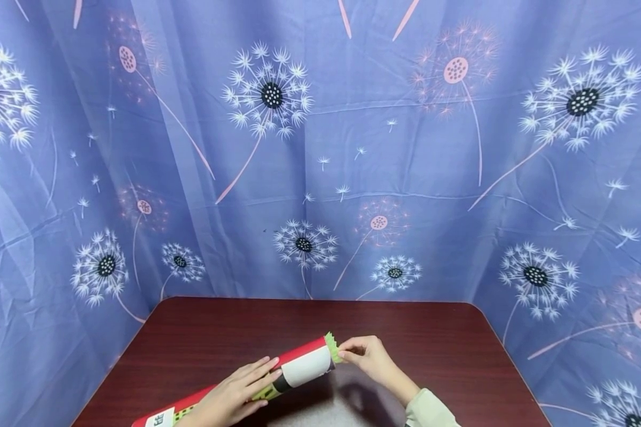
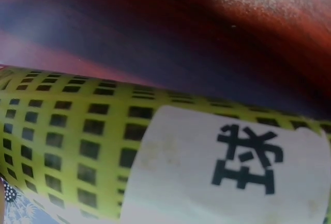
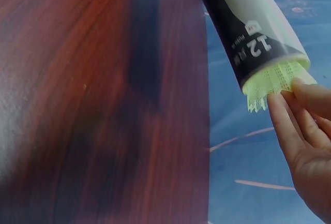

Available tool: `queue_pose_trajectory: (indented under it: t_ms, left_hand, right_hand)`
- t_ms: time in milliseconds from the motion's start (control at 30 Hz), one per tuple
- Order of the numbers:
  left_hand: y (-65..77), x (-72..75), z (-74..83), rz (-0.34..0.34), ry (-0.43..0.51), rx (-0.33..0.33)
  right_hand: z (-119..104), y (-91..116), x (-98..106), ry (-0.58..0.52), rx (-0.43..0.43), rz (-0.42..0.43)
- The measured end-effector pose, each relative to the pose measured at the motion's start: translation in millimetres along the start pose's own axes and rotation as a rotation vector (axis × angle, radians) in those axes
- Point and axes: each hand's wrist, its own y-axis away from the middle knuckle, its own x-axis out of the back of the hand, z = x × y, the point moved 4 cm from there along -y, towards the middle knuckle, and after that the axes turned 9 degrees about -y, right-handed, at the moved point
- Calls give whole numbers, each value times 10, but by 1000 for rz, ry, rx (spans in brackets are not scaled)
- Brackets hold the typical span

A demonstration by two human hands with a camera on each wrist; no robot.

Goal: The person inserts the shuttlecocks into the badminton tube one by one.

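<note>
A long shuttlecock tube (image 1: 305, 365), red, white, black and yellow-green, slants up to the right above the table. My left hand (image 1: 232, 391) grips it around the middle, fingers laid over its top side. From the tube's upper right end sticks out the toothed edge of a yellow-green shuttlecock (image 1: 332, 349); the rest of it is hidden inside. Thumb and fingertips of my right hand (image 1: 371, 359) pinch that edge. In the right wrist view, the mesh skirt of the shuttlecock (image 3: 276, 79) shows just past the rim. The left wrist view shows the tube's printed grid and white label (image 2: 227, 167).
Below lies a dark red-brown wooden table (image 1: 208, 332) with rounded far corners and a pale glare near its front. A blue curtain (image 1: 342, 154) with dandelion prints hangs behind it and on both sides.
</note>
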Motion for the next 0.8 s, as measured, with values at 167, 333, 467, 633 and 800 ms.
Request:
queue_pose_trajectory:
  t_ms: [167,333,467,633,800]
  left_hand:
    - [-13,-1,2,-7,22,-9]
    - [-13,1,1,6,12,-18]
    - [-12,-1,1,12,5,-20]
    - [-7,-7,10,2,-5,-14]
    - [-10,-4,19,-3,-6,-10]
  right_hand:
    - [3,-8,-79,13,-35,-5]
    - [114,-10,-131,22,-29,2]
    - [281,-14,-142,25,-33,11]
    - [364,-4,-136,6,-31,5]
    - [374,-1,-116,-6,-6,-18]
